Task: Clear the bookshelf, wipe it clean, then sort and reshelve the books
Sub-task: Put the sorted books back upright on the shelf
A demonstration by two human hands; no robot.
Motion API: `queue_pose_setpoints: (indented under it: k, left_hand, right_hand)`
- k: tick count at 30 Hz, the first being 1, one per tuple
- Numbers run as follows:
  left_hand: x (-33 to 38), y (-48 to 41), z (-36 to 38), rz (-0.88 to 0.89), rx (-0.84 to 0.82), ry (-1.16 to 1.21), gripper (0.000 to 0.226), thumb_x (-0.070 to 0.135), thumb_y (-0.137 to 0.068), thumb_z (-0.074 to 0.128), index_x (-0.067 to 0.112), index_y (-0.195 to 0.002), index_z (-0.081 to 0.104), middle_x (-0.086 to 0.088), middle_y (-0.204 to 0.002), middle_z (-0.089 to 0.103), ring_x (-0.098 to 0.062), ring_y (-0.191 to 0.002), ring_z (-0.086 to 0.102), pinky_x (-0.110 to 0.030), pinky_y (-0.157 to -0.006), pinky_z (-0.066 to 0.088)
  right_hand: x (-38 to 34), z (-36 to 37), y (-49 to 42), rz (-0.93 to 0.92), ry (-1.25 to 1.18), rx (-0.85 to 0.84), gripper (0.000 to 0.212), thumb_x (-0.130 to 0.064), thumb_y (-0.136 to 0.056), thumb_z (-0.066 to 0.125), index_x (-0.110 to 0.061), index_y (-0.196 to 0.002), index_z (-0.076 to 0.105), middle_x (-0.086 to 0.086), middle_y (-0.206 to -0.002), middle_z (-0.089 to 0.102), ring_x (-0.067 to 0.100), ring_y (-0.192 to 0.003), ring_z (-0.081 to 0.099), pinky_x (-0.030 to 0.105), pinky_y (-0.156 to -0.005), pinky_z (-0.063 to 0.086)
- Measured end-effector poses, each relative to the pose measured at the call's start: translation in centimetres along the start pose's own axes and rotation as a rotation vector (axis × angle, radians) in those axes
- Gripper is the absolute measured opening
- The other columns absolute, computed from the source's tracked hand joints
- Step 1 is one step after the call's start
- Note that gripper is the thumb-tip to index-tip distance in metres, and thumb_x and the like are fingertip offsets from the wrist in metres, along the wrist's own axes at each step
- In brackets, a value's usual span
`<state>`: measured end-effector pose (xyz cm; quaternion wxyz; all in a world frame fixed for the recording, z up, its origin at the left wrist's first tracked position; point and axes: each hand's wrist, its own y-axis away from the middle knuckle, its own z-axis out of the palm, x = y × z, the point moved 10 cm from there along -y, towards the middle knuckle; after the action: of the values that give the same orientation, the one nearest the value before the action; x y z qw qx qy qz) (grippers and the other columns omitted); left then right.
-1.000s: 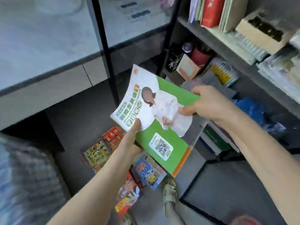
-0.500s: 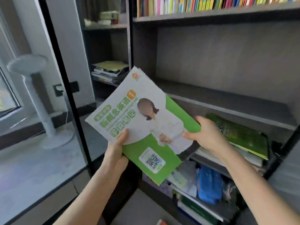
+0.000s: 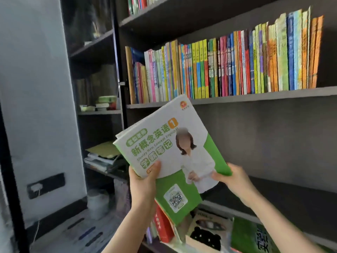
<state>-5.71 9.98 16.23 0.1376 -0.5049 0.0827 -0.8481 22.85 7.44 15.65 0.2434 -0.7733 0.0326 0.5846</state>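
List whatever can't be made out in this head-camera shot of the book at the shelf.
Head view: spine titles in the row of upright books, too small and blurred.
Head view: fingers of the left hand and right hand behind the green-and-white book, hidden by its cover.
Head view: green book at lower right, cut off by the bottom edge.

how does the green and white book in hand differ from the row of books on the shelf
The green and white book is tilted, front cover showing; the row of books stands upright, spines out. The green and white book is gripped by the left hand and right hand, while the row of books rests on a shelf. Both are brightly coloured.
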Motion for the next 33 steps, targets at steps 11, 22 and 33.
queue_pose_setpoints:
  k: [11, 22, 33]
  left_hand:
    - [-3.0, -11.6, 5.2, 0.186, -0.008, -0.151, 0.048, 0.007, -0.079, 0.076, 0.02, -0.119, 0.053, 0.004, -0.105, 0.07, -0.01, -0.09, 0.069, -0.02, -0.063, 0.054]
    - [-6.4, -18.4, 4.8, 0.111, -0.084, -0.359, 0.032, 0.012, -0.081, 0.076, 0.024, -0.096, 0.05, 0.002, -0.099, 0.068, -0.015, -0.089, 0.068, -0.032, -0.071, 0.056]
    - [-11.7, -16.9, 3.6, 0.121, 0.03, -0.498, 0.037, 0.038, -0.067, 0.085, 0.033, -0.09, 0.055, 0.021, -0.083, 0.069, -0.005, -0.082, 0.067, -0.036, -0.078, 0.056]
  right_hand:
    - [4.2, 3.6, -15.4, -0.013, -0.135, -0.017, 0.023, 0.0, -0.086, 0.067, -0.023, -0.088, 0.061, -0.009, -0.086, 0.067, 0.006, -0.079, 0.06, 0.011, -0.06, 0.043]
    - [10.3, 10.1, -18.9, 0.17, -0.02, -0.176, 0.037, 0.012, -0.081, 0.064, -0.017, -0.103, 0.057, 0.003, -0.101, 0.066, 0.009, -0.084, 0.059, 0.019, -0.068, 0.048]
    - [13.3, 11.4, -19.3, 0.242, -0.305, -0.041, 0.05, 0.021, -0.072, 0.061, -0.022, -0.097, 0.058, -0.002, -0.098, 0.068, 0.014, -0.095, 0.06, 0.029, -0.077, 0.046]
